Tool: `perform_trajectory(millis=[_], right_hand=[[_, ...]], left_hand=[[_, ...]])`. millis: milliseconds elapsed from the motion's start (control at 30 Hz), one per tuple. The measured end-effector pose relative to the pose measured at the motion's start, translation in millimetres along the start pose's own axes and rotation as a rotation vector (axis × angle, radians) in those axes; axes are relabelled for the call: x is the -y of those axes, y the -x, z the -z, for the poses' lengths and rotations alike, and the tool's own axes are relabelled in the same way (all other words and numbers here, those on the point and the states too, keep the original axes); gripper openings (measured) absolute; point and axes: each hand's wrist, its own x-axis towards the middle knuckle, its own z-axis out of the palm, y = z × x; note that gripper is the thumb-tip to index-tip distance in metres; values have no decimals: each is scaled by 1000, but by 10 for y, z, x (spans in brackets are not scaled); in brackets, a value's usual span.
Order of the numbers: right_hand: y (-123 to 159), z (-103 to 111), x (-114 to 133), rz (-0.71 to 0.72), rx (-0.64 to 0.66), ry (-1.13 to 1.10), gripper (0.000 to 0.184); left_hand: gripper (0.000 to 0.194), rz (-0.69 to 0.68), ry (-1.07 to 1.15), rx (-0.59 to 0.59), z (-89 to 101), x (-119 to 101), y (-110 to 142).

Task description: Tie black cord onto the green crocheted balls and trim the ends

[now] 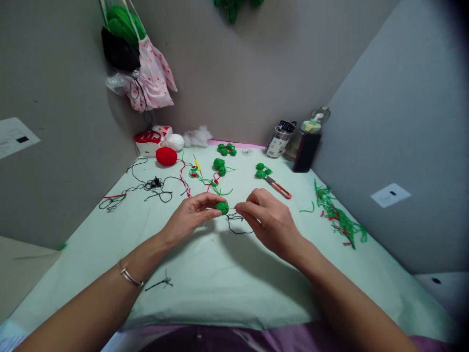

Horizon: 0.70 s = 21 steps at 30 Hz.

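My left hand (200,210) is closed in a pinch around a small green crocheted ball (222,208), held just above the table. Facing it, my right hand (269,217) has its thumb and fingers pressed together on a thin, pale sewing needle (232,209) that points at the ball; most of it is hidden by the fingers. Black thread (234,230) loops down below the ball toward my right hand. Beyond my hands lie another green crocheted piece (219,165) and red and green yarn pieces (213,183).
Orange-handled snips (279,187) lie beside green pieces (261,171). Yarn scraps (339,215) are heaped at right, tangled black thread (154,184) at left. A red yarn ball (166,156), yellow crochet hook (198,165), pen cup (278,144) and phone (307,152) stand or lie farther back.
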Motion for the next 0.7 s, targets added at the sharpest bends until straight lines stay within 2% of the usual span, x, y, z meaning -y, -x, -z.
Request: perform_trajectory(millis=[233, 500, 600, 700], right_hand=[[-13, -4, 9, -45, 20, -125, 21], [-36, -76, -92, -394, 111, -689, 9], [-39, -139, -108, -453, 127, -829, 8], [-41, -187, -94, -482, 96, -862, 8]], left_hand=[[26, 5, 17, 15, -7, 12, -4], [27, -11, 108, 48, -10, 41, -16], [24, -28, 122, 46, -6, 52, -13], [23, -25, 126, 19, -7, 46, -5]])
